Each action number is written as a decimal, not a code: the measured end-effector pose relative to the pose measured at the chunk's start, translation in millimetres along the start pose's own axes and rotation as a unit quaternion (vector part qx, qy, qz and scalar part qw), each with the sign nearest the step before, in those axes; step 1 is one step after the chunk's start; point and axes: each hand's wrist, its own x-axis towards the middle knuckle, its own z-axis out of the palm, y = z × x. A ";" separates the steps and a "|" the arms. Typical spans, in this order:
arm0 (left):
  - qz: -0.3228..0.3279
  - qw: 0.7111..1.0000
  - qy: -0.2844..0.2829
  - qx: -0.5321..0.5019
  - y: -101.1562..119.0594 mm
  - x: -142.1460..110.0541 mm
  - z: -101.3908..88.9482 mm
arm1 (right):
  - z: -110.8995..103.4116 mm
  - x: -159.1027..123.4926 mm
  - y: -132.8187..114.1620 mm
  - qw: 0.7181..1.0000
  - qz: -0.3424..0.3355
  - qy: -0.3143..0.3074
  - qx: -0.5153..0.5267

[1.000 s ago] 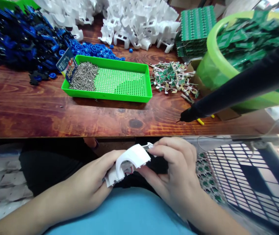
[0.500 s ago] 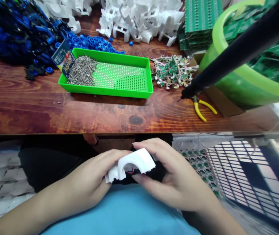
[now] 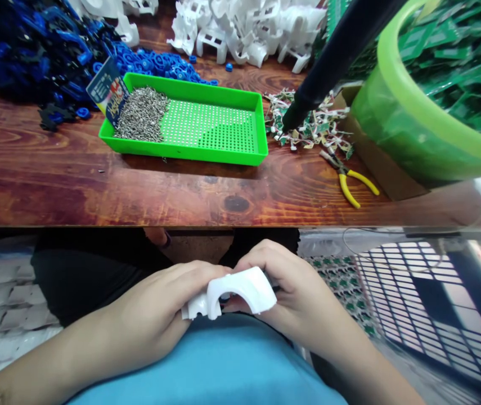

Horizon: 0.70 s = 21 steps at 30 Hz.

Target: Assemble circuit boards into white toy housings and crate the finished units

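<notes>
A glossy white plastic housing part (image 3: pixel 240 286) with a curved arch cut into its near side is held over my lap, below the table's front edge. My left hand (image 3: pixel 176 295) is closed round its left end. On the far and right side, my right hand (image 3: pixel 276 284) grips the same part, its fingertips partly hidden behind the arch. What lies inside the housing cannot be made out.
On the wooden table (image 3: pixel 172 197) lie a green tray (image 3: pixel 181 152) with small screws (image 3: pixel 141 115), yellow-handled pliers (image 3: pixel 350 183), small circuit boards (image 3: pixel 308 126), blue parts (image 3: pixel 151 62) and white housings (image 3: pixel 248 28). A black electric screwdriver (image 3: pixel 328 62) hangs before a green tub (image 3: pixel 392 135).
The white housing has shifted slightly right and down and turned a little. My right thumb has moved in behind it. The hanging screwdriver has swung left, over the small circuit boards.
</notes>
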 end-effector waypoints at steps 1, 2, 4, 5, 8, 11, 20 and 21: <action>0.000 1.000 -0.001 0.000 0.0 0.1 -0.1 | 0.3 0.2 0.4 1.000 -0.004 0.001 -0.001; 0.002 1.000 0.000 0.002 0.0 -0.1 0.0 | 0.7 0.4 0.7 1.000 -0.009 0.002 -0.002; 0.005 1.000 -0.004 0.009 -0.3 -1.2 0.1 | 1.6 1.1 1.1 1.000 -0.019 0.005 -0.006; 0.006 1.000 -0.006 0.013 -0.5 -1.9 0.2 | 2.0 1.5 1.1 1.000 -0.022 0.006 -0.006; 0.015 0.999 -0.007 0.032 -0.1 -3.3 0.1 | 3.0 2.1 0.8 1.000 -0.028 0.010 -0.001; 0.021 0.997 -0.007 0.070 1.9 -3.8 -0.5 | 3.7 1.3 0.5 0.999 -0.034 0.014 0.007; 0.008 0.995 -0.035 0.097 1.3 -6.3 -3.0 | 10.0 -1.2 1.3 0.998 -0.050 0.034 -0.035; 0.000 0.995 -0.039 0.087 1.1 -6.0 -2.9 | 10.2 -0.4 1.6 0.998 -0.042 0.031 -0.025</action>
